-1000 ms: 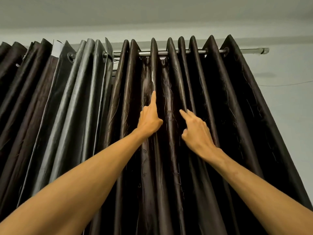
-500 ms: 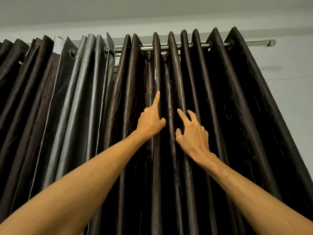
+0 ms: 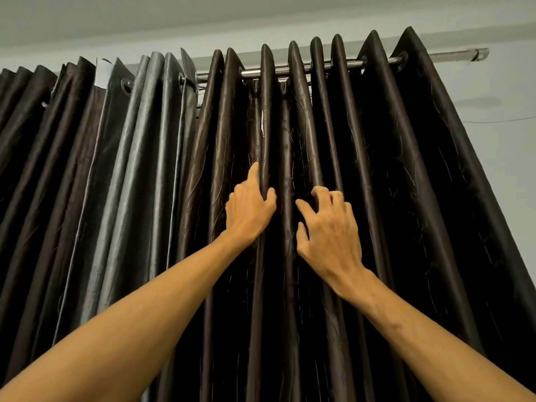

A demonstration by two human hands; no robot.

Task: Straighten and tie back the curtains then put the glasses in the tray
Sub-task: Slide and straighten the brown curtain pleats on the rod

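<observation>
Step in hand: straightening, the first part of the task. No tie-back was in view, and neither the glasses nor the tray.

Curtain [image 3: 377, 175]: dark brown and shiny, hung by eyelets on the rod [image 3: 319, 66], gathered in close folds toward the rod's right end. Left of it on the same rod hung a grey curtain [image 3: 145, 169], also bunched. Pale wall [image 3: 499, 158] beyond the right end.

Left hand [image 3: 249, 211]: raised to the brown curtain well below the rod, gripping one fold [image 3: 265, 126]. The forefinger lay straight up the fold's left side and the thumb pressed its right side.

Right hand [image 3: 329, 230]: just beside the left, one fold over. Fingers [image 3: 320, 193] bent like a claw with the tips on the cloth, thumb spread toward the left hand. I could not tell whether they had closed on a fold or only pressed it.

Judgement: the work was early, with the folds uneven near the middle and nothing tied. The next move probably called for running both hands down or apart along the folds to even the spacing. The cloth looked slippery, so a firm pinch seemed wise. Then the panel would need gathering for the tie.
</observation>
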